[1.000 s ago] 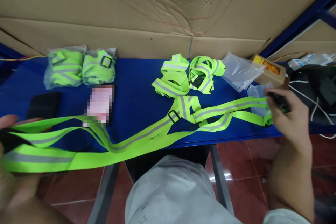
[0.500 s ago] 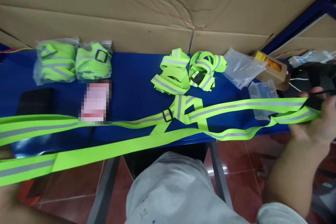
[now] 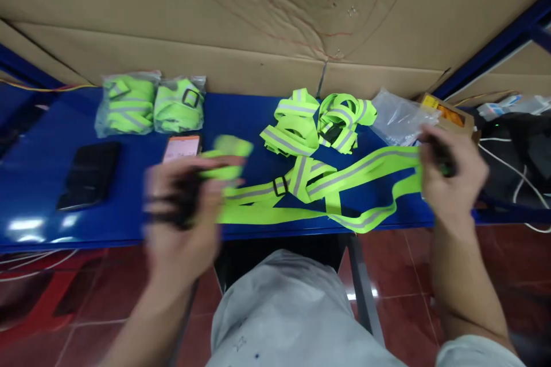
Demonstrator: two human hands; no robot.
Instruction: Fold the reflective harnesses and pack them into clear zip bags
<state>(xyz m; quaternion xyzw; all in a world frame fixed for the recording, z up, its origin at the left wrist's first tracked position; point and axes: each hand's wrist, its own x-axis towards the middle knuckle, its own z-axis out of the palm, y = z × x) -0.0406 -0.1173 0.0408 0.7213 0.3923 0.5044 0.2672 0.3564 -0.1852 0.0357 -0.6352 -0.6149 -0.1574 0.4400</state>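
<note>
A neon-green reflective strap harness (image 3: 301, 183) with grey stripes and a black buckle lies across the blue table (image 3: 241, 120). My left hand (image 3: 181, 212), smeared by motion, is closed round the harness's left end and a dark piece. My right hand (image 3: 450, 178) is closed on the right end of the straps near the table's front right. The straps sag between the two hands.
Two folded harnesses (image 3: 316, 123) lie behind the straps. Two bagged harnesses (image 3: 150, 104) sit at the back left. A black phone (image 3: 89, 175) and a second phone (image 3: 181, 148) lie on the left. Clear bags (image 3: 400, 117), a small carton (image 3: 447, 114) and cables are at the right. Cardboard stands behind.
Both hands have come inward from a wide stretch, so the harness is now bunched between them. My left hand has come back into view from the left edge.
</note>
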